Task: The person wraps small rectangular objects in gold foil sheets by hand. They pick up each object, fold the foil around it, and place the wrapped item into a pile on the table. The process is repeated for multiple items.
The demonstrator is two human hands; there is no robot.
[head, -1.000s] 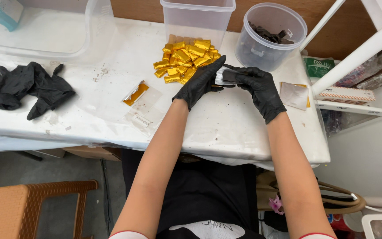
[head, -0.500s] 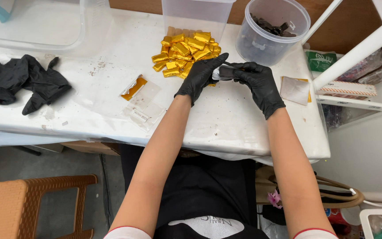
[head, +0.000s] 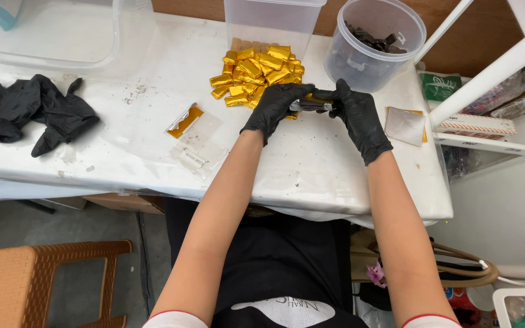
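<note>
Both my hands wear black gloves and meet over the white table [head: 311,164]. My left hand [head: 274,106] and my right hand [head: 356,115] pinch a small dark piece partly wrapped in gold and silver foil [head: 312,102] between their fingertips. Just beyond them lies a pile of gold-wrapped pieces [head: 256,71]. A round clear tub [head: 375,42] with dark unwrapped pieces stands at the back right.
A square clear container [head: 271,21] stands behind the gold pile. Spare black gloves [head: 31,112] lie at the left. Loose foil sheets [head: 192,130] sit left of my hands and one foil square [head: 405,126] at the right. A white shelf frame [head: 487,130] borders the right.
My hands stay together on the piece; foil now covers more of it. The camera view has shifted slightly.
</note>
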